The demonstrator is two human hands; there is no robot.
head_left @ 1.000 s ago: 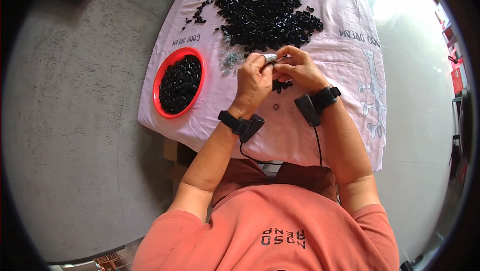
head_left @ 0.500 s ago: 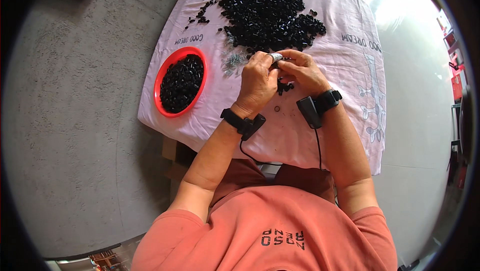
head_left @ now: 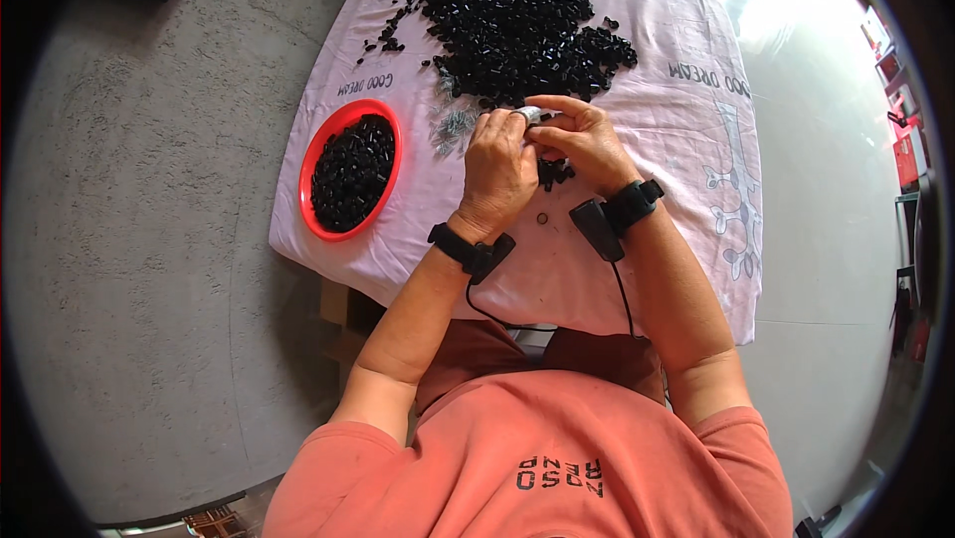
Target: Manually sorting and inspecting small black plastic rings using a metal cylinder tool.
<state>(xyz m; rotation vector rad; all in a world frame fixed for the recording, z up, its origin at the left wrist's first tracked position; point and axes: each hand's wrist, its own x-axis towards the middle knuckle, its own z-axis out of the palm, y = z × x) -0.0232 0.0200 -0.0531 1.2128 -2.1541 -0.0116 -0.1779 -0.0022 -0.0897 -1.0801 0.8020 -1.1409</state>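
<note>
My left hand and my right hand meet at the near edge of a large pile of small glossy black pieces. The fingers of both hands are bent and pinched together. Between the fingertips shows a small whitish-grey thing; whether it is held or wrapped round a finger, I cannot make out. Whatever else the fingers grip is hidden. A small group of black pieces lies on the cloth just below my hands. To the left stands a red round bowl filled with similar black pieces.
A pink printed cloth covers the table. Loose black pieces are scattered left of the pile, and a small dark ring lies near my wrists. Black straps with boxes and cables sit on both wrists. Grey floor extends to the left.
The whole view has shifted slightly, moving the table and bowl a little left in the picture. My hands stay together with small finger movements, the left hand's fingers closing further over the whitish-grey thing.
</note>
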